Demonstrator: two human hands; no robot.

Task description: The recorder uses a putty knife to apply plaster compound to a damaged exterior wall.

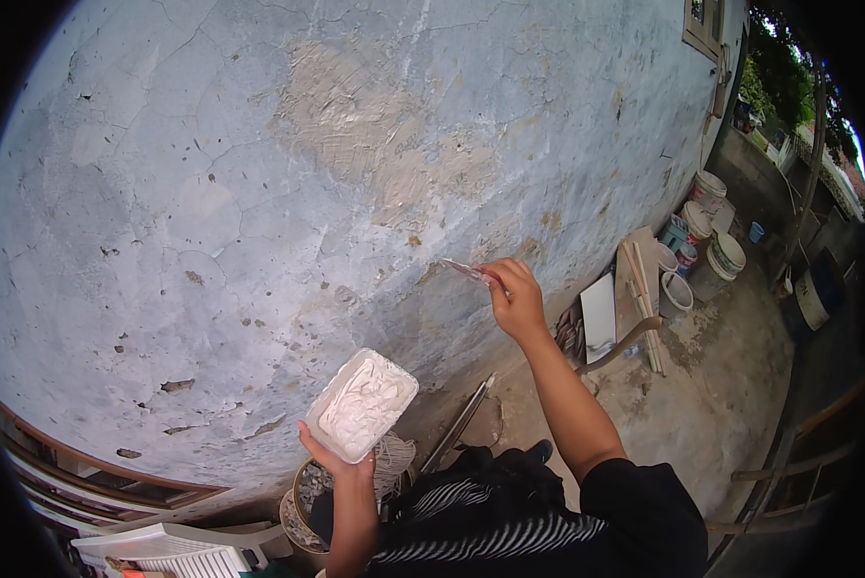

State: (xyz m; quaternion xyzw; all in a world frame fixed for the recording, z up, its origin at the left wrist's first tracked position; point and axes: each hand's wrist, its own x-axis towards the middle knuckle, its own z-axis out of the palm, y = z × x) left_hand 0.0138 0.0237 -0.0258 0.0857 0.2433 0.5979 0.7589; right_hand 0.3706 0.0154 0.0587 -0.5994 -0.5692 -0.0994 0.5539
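Note:
My left hand (341, 460) holds a white rectangular tub (404, 385) from below, its fingers curled round the lower end. Pale, creamy filler paste (363, 403) fills the tub in thick swirls. With its fingers pinched, my right hand (511, 289) grips a thin, flat putty knife (465, 271) whose blade points left at the wall. Whether the blade touches the wall, I cannot tell. The blue-white wall (240, 289) is cracked and pitted. Above the blade spreads a rough beige patch of filler (355, 116).
Several paint buckets (726, 255) stand along the wall at the right. Near them lean a white board (599, 318) and wooden sticks (642, 299). Below my hands are a long bar (459, 422) and a container of rubble (309, 486). A white slatted object (163, 549) lies at lower left.

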